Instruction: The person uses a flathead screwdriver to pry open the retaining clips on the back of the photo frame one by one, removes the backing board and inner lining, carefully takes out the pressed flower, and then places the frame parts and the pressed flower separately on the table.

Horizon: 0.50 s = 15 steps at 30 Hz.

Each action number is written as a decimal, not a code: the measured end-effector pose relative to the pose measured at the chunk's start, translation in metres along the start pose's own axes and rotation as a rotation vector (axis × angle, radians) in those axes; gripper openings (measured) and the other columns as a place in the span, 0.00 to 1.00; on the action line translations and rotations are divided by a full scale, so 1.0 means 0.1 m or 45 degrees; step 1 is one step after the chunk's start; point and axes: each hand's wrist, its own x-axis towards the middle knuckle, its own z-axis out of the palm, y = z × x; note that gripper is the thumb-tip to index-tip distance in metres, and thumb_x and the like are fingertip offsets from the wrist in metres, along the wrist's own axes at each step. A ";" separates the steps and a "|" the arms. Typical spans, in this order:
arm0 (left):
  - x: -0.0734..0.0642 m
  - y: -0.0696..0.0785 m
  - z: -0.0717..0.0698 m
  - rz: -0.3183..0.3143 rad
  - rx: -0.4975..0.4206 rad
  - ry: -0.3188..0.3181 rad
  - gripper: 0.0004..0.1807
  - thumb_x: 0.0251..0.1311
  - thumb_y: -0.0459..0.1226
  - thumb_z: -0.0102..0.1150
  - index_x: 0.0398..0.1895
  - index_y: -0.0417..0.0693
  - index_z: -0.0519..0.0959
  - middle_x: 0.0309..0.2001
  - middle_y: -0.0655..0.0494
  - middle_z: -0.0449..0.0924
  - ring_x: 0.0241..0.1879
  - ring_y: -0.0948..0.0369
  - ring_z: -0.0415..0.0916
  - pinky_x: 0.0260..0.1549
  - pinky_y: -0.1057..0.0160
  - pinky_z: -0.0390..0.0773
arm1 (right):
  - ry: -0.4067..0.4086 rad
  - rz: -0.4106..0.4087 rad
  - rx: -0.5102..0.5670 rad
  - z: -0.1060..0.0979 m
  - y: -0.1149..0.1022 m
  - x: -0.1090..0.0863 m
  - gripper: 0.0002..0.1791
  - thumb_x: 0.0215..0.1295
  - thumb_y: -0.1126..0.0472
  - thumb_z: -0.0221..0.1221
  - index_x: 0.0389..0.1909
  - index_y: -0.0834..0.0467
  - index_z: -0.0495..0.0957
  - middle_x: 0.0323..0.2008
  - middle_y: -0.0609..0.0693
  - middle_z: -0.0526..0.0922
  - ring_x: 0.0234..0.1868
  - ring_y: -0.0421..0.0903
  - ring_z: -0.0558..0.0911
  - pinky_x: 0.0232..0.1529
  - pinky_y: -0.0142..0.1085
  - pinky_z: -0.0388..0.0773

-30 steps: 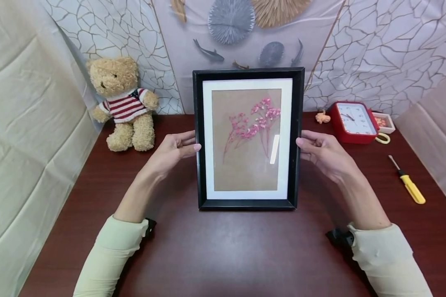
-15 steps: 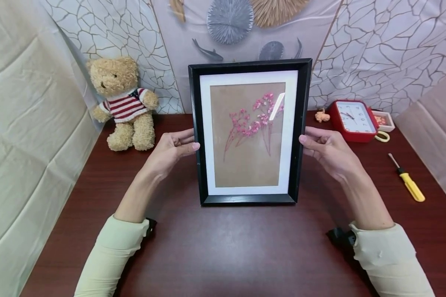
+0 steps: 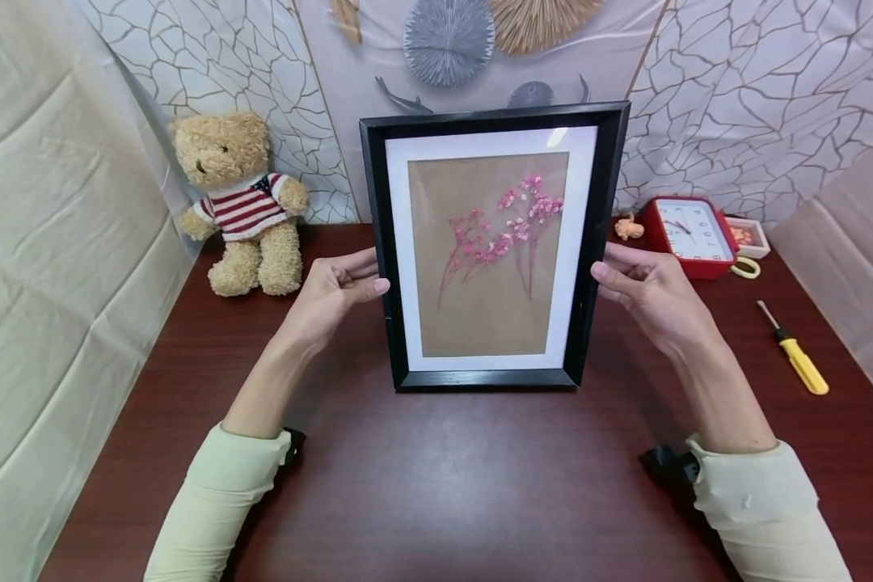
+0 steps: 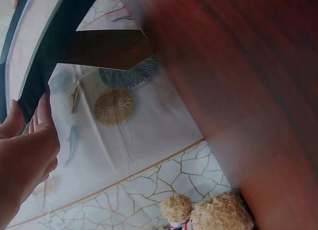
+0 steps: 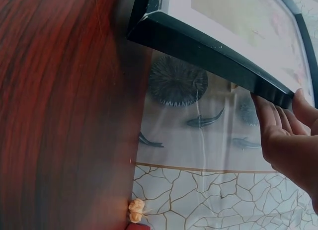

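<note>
Between my two hands a black picture frame (image 3: 486, 378) is held upright in the head view, its top edge sloping up to the right. Pink dried flowers (image 3: 498, 238) on a brown ground show behind its glass, inside a white mat. My left hand (image 3: 335, 295) grips the left side, thumb on the front and fingers behind. At the same height on the right side, my right hand (image 3: 647, 299) pinches the edge likewise. A brown stand leg (image 4: 104, 48) sticks out from the back in the left wrist view. Fingertips behind the frame are partly hidden.
A teddy bear (image 3: 243, 202) in a striped sweater sits at the back left against the patterned wall cloth (image 3: 240, 65). At the right are a red alarm clock (image 3: 691, 234), a small orange figure (image 3: 629, 228), a small white box (image 3: 748, 236) and a yellow screwdriver (image 3: 800, 360) on the dark wooden table (image 3: 436, 485).
The picture frame has moved up in view and its top has come nearer, looking larger and sloping more to the right. Both hands have kept their grip; the right one has shifted slightly outward.
</note>
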 end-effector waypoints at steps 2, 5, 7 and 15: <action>-0.01 0.01 0.01 0.028 -0.002 0.012 0.31 0.73 0.22 0.61 0.79 0.33 0.71 0.72 0.34 0.77 0.65 0.63 0.84 0.63 0.68 0.82 | 0.016 -0.023 -0.114 0.00 0.01 0.00 0.34 0.81 0.63 0.63 0.82 0.66 0.65 0.56 0.37 0.90 0.58 0.32 0.85 0.57 0.23 0.82; -0.02 0.02 0.01 0.072 0.012 0.040 0.31 0.72 0.21 0.62 0.77 0.33 0.73 0.71 0.35 0.79 0.66 0.62 0.83 0.62 0.69 0.82 | 0.049 -0.030 -0.325 0.00 0.01 -0.01 0.35 0.83 0.58 0.62 0.83 0.64 0.65 0.66 0.44 0.86 0.59 0.29 0.83 0.57 0.21 0.81; -0.03 0.03 0.02 0.097 0.040 0.060 0.30 0.72 0.20 0.62 0.77 0.33 0.74 0.71 0.35 0.79 0.66 0.61 0.83 0.61 0.70 0.82 | 0.070 -0.044 -0.444 0.01 0.01 -0.02 0.34 0.83 0.57 0.62 0.83 0.62 0.66 0.73 0.53 0.81 0.59 0.28 0.82 0.57 0.21 0.81; -0.04 0.05 0.01 0.130 0.115 0.152 0.29 0.72 0.23 0.65 0.75 0.33 0.75 0.70 0.36 0.80 0.66 0.64 0.82 0.64 0.68 0.80 | 0.170 -0.222 -0.739 0.02 -0.02 -0.04 0.29 0.79 0.59 0.66 0.77 0.62 0.76 0.69 0.63 0.82 0.52 0.19 0.81 0.52 0.15 0.77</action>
